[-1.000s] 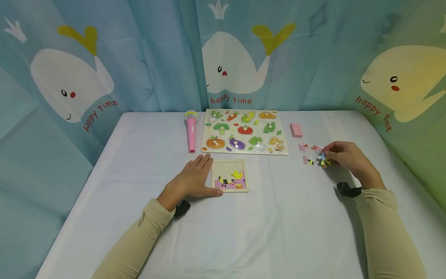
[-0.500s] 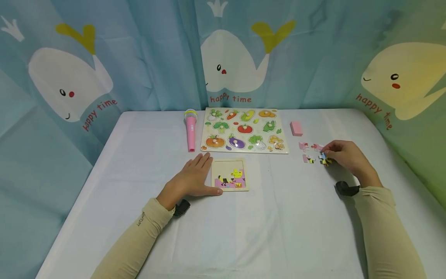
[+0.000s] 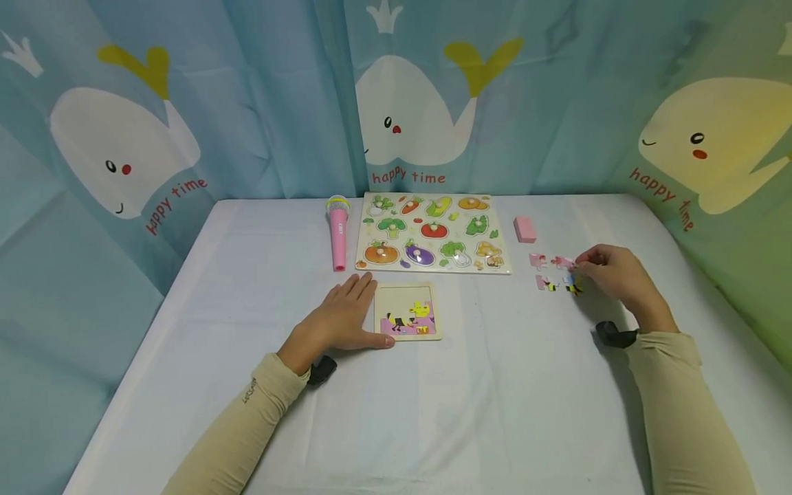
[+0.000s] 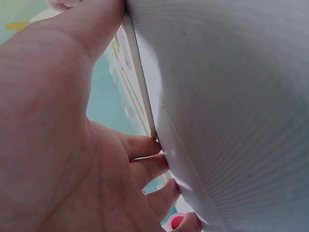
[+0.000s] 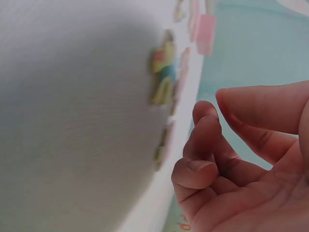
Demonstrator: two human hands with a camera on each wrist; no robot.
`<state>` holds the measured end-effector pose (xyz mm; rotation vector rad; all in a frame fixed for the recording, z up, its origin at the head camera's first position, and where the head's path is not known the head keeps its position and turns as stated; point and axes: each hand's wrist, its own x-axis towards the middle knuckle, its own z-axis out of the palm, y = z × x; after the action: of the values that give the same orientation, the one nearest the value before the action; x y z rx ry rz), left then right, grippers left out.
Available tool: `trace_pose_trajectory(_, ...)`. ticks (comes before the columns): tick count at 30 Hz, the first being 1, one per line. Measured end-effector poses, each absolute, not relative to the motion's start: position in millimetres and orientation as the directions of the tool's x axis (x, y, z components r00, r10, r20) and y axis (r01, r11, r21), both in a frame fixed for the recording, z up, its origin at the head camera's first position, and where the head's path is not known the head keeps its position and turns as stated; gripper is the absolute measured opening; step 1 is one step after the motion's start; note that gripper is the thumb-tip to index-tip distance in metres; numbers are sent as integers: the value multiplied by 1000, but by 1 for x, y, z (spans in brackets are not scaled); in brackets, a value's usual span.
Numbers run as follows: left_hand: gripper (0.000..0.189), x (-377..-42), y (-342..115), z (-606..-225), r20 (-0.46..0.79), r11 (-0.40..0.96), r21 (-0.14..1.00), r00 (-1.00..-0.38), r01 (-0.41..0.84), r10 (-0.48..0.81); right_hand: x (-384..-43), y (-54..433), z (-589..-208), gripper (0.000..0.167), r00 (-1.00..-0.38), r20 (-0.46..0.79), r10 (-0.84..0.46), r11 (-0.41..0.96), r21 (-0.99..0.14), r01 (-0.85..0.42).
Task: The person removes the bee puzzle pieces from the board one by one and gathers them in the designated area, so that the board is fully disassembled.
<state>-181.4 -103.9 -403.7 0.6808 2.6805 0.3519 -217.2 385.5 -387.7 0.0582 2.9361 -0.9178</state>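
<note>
My left hand (image 3: 348,314) rests on the table with straight fingers, thumb spread, at the left and lower-left edges of a small wooden puzzle tray (image 3: 438,309). Joined pink and yellow pieces (image 3: 408,323) fill the tray's lower right part. In the left wrist view the thumb and fingers of the left hand (image 4: 96,159) touch the tray's edge (image 4: 140,77). My right hand (image 3: 621,278) hovers beside several loose jigsaw pieces (image 3: 546,283); the nearest is a blue, yellow and black puzzle piece (image 3: 574,286). In the right wrist view nothing shows between its loosely bent fingers and thumb.
Behind the tray lies a vegetable peg board (image 3: 435,268), with a pink toy microphone (image 3: 338,237) to its left. A pink block (image 3: 525,229) stands right of the board, behind the loose pieces. A whale-print curtain (image 3: 297,103) borders the table.
My right hand has let go of the blue, yellow and black puzzle piece and risen slightly away from it. The left hand stays at the tray.
</note>
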Motion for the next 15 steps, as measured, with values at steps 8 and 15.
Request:
trace_pose_trajectory(8,119,-181,-105,-402,-272,851,328,-822,410,501,-217,373,-376,38,-1000,-4,-24,813,-582,-17)
trace_pose_trajectory(15,119,-182,-105,-403,-278,850,330,-818,411,503,-216,355,-370,41,-997,-9,-77,800,-598,-56)
